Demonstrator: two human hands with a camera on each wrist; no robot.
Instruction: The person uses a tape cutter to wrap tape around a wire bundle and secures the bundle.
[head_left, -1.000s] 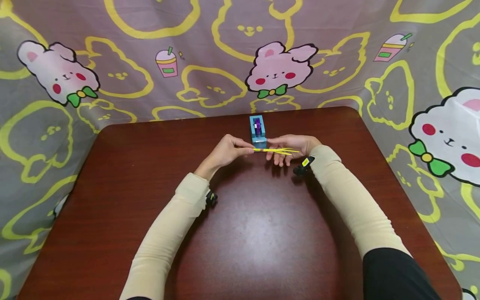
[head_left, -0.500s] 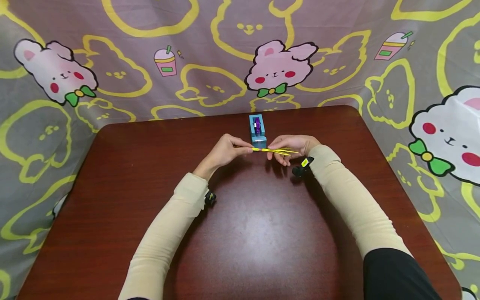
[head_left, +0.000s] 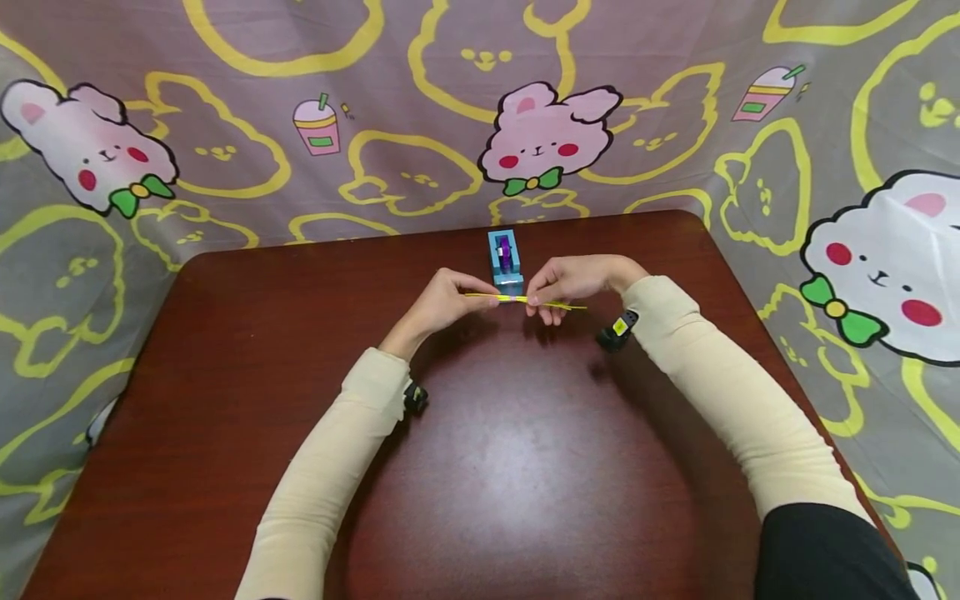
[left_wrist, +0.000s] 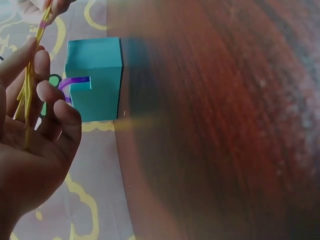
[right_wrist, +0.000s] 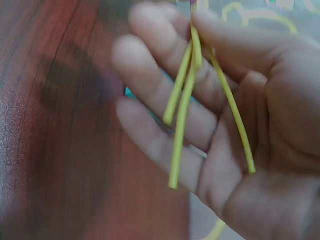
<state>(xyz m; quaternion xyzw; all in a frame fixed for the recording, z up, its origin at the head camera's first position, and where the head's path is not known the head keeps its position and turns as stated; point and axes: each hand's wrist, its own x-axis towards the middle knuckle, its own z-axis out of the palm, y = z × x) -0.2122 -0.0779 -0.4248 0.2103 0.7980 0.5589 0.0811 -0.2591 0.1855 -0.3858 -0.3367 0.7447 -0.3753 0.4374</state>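
Observation:
A thin bundle of yellow wires point(head_left: 513, 298) is held level between the two hands, close in front of the blue tape dispenser point(head_left: 508, 281). A narrow band of purple tape point(left_wrist: 43, 23) goes round the bundle between the hands. My left hand point(head_left: 438, 304) pinches one end with thumb and forefinger; the loose wire ends hang over its palm in the left wrist view. The other side is pinched by my right hand point(head_left: 577, 277), just right of the band. In the right wrist view, several wire ends point(right_wrist: 181, 125) fan out over that palm.
A roll of purple tape point(head_left: 505, 250) sits in the dispenser, near the back edge of the brown table point(head_left: 247, 400). Behind the table and along its sides hangs a patterned cloth point(head_left: 420, 50). A small black wrist camera point(head_left: 415, 398) is on the left sleeve.
The right hand's fingers, spread under the bundle a second ago, have come together and pinch it by the purple band. The right wrist has risen and turned. The left hand keeps its pinch.

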